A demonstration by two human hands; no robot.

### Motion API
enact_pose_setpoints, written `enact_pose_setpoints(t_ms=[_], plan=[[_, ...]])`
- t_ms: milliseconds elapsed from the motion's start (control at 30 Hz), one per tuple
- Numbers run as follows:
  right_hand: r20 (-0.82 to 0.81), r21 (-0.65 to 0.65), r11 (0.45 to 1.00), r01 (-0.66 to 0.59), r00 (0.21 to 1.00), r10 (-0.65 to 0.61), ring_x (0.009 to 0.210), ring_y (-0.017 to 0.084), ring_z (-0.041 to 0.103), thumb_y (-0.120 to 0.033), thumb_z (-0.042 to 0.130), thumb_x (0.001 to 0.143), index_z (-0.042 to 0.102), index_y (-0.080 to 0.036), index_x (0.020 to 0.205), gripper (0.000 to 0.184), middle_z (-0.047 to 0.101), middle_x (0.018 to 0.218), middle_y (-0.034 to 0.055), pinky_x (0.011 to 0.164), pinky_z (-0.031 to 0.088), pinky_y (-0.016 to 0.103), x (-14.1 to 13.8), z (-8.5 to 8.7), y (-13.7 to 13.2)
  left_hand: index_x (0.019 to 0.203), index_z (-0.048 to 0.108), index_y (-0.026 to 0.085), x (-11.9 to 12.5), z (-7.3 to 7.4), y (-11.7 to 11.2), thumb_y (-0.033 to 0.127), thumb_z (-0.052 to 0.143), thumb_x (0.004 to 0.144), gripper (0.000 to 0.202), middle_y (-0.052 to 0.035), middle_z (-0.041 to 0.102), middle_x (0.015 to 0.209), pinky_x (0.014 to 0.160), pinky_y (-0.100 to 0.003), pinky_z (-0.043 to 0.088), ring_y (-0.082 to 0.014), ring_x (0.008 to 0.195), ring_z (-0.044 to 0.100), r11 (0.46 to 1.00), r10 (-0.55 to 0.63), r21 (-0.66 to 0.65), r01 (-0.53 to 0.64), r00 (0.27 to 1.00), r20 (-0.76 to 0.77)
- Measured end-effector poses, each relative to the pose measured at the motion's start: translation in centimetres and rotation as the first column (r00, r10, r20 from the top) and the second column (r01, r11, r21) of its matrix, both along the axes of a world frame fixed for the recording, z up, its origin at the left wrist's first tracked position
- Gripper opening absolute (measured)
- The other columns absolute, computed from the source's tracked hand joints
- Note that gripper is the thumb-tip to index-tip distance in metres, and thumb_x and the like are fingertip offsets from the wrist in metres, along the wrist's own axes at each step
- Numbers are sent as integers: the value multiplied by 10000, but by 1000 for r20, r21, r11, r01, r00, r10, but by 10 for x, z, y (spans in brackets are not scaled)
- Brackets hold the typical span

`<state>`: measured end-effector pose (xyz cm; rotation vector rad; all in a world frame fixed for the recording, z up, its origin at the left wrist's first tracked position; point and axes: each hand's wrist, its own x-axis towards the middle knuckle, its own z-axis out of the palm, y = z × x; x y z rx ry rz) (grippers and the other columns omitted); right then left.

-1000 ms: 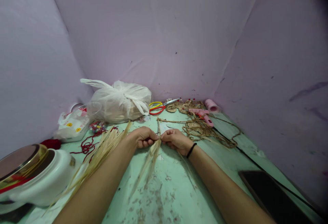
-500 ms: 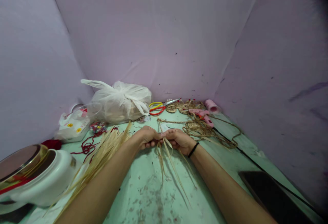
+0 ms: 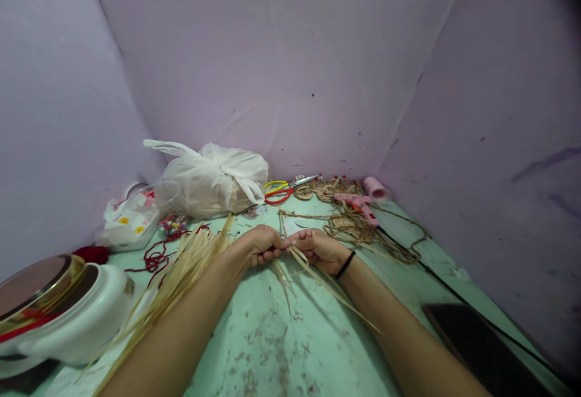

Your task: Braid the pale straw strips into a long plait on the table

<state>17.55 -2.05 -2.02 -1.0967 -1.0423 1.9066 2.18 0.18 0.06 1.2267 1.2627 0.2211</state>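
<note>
Several pale, dry straw-like fibre strips [image 3: 324,282] hang down from between my two hands over the green tabletop. My left hand [image 3: 264,244] is closed, its thumb and fingers pinching the strips at their upper end. Close against it, my right hand [image 3: 320,249] is closed on the same strips, with a black band around the wrist. The thumbs nearly meet, and the fingers hide the pinched part. Behind the hands runs a piece of brown twine [image 3: 299,215]. Beside my left forearm lies a large bundle of the same fibre [image 3: 181,276].
Scissors [image 3: 290,190], a pink glue gun [image 3: 358,202] and coiled jute twine [image 3: 349,227] lie at the back. A white plastic bag [image 3: 213,182] stands back left, a white pot [image 3: 102,318] at left. A dark flat object [image 3: 481,345] and a black cord [image 3: 445,285] are at right.
The hanging strips have swung apart: the longer ones now trail to the right toward my right forearm. Both hands stay together in almost the same place.
</note>
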Motion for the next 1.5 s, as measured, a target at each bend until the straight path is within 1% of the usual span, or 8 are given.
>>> enact_pose_setpoints(t_ms=[200, 367, 467, 667, 833, 1067, 1267, 1500], plan=[[93, 10, 996, 88, 992, -88, 385, 48, 420, -48, 580, 570, 608, -98, 623, 78, 572, 491, 0, 378, 272, 165, -3, 1, -1, 605, 535, 133, -6, -5, 1, 325, 641, 542, 228, 57, 416, 408, 297, -168, 117, -23, 285, 246, 998, -24, 62, 19, 997, 78], [108, 3, 998, 58, 992, -58, 348, 45, 384, -78, 590, 572, 583, -105, 570, 28, 519, 420, -23, 371, 267, 173, -3, 1, -1, 668, 584, 95, -15, -2, 6, 309, 652, 532, 263, 53, 430, 475, 297, -154, 102, -8, 317, 261, 991, -111, -47, 127, 961, 253], [104, 17, 998, 55, 993, -57, 361, 46, 396, -84, 600, 554, 582, -114, 592, 52, 555, 458, -15, 375, 263, 175, -1, -1, 0, 637, 570, 100, -15, -1, 6, 313, 653, 522, 256, 57, 420, 461, 295, -155, 87, -5, 315, 248, 993, -95, -51, 109, 970, 225], [219, 126, 992, 16, 975, -44, 313, 15, 268, -125, 611, 548, 567, -125, 622, 87, 561, 468, -34, 332, 114, 183, -1, 0, -1, 515, 462, 145, -7, -1, 2, 326, 650, 503, 261, 79, 339, 387, 304, -178, 56, -11, 294, 193, 1000, -5, 19, 3, 994, 106], [294, 157, 987, 22, 953, -68, 339, 20, 314, -92, 599, 518, 545, -130, 632, 131, 587, 489, -24, 345, 155, 173, -4, 4, -3, 466, 383, 167, -1, 0, -2, 289, 648, 498, 294, 82, 309, 356, 322, -196, 55, -18, 290, 182, 997, 34, 69, -37, 999, 41], [262, 118, 993, 6, 965, -37, 307, 19, 240, -187, 600, 555, 543, -122, 573, 87, 512, 418, -44, 348, 93, 199, -2, 7, -4, 495, 455, 150, 3, -1, -5, 207, 580, 507, 137, 87, 298, 343, 331, -203, 65, -24, 289, 177, 986, 87, 137, -95, 994, 61], [308, 159, 987, 11, 950, -60, 310, 21, 225, -168, 598, 539, 557, -126, 559, 62, 467, 388, -60, 355, 78, 208, -2, 3, -1, 521, 519, 133, 1, 2, -6, 203, 550, 500, 80, 78, 312, 354, 321, -203, 70, -28, 287, 188, 986, 25, 161, -36, 997, 69], [382, 222, 975, 9, 919, -95, 342, 32, 248, -161, 576, 536, 567, -128, 560, 41, 478, 412, -51, 358, 131, 197, -2, 5, -2, 463, 432, 156, 2, 3, -7, 188, 538, 508, 119, 77, 307, 344, 325, -202, 71, -30, 285, 190, 982, 49, 181, -60, 997, 64]])
